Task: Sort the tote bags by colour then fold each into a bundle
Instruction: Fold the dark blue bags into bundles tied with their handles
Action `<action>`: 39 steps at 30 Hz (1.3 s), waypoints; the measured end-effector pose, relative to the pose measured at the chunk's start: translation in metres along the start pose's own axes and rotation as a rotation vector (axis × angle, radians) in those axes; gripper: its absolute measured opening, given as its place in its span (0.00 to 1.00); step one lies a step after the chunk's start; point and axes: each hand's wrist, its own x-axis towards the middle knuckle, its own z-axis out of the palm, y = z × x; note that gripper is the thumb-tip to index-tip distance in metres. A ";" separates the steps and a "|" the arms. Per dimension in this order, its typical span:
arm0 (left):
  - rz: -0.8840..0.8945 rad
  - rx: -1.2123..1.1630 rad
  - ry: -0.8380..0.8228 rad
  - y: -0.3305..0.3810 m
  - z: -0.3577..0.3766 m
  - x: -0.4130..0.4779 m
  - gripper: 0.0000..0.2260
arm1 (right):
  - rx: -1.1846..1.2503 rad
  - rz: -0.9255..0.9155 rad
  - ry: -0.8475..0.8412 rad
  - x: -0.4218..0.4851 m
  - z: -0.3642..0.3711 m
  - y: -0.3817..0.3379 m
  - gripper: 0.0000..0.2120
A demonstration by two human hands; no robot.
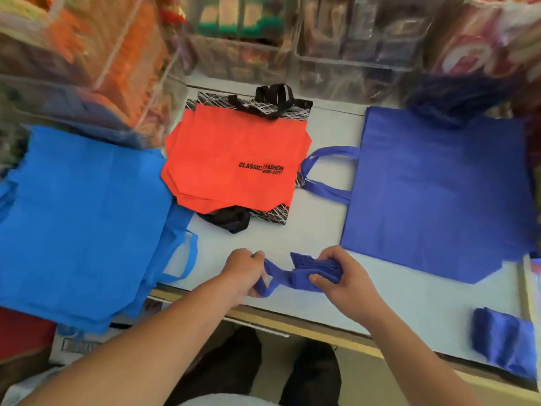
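Near the front edge of the white tabletop (319,227), the right hand (341,276) grips a folded dark-blue bundle (317,269) — thumb underneath, fingers curled over the top — while the left hand (244,272) is clenched around the bundle's handle strap (270,278), which stretches taut between the two hands. The bundle is held just above the tabletop, close to the wooden front edge. To the right lies a flat stack of dark-blue tote bags (436,189), its looped handles pointing left toward the middle of the tabletop. At the far left, a stack of light-blue tote bags (82,218) lies flat and overhangs the front edge, its handles sticking out on the right side. Between the two stacks, further back, an orange tote bag (231,159) printed with black lettering rests on top of a black-and-white patterned bag (276,112), whose black handles show at the back and below the orange one. A finished dark-blue folded bundle (502,342) sits at the front right corner of the tabletop, well apart from the hands. Clear plastic bins (345,39) with blurred, colourful contents line the back — their contents cannot be made out.
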 end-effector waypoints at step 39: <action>0.646 -0.113 -0.281 0.021 -0.042 -0.113 0.07 | 0.188 -0.142 0.088 -0.051 -0.010 -0.113 0.09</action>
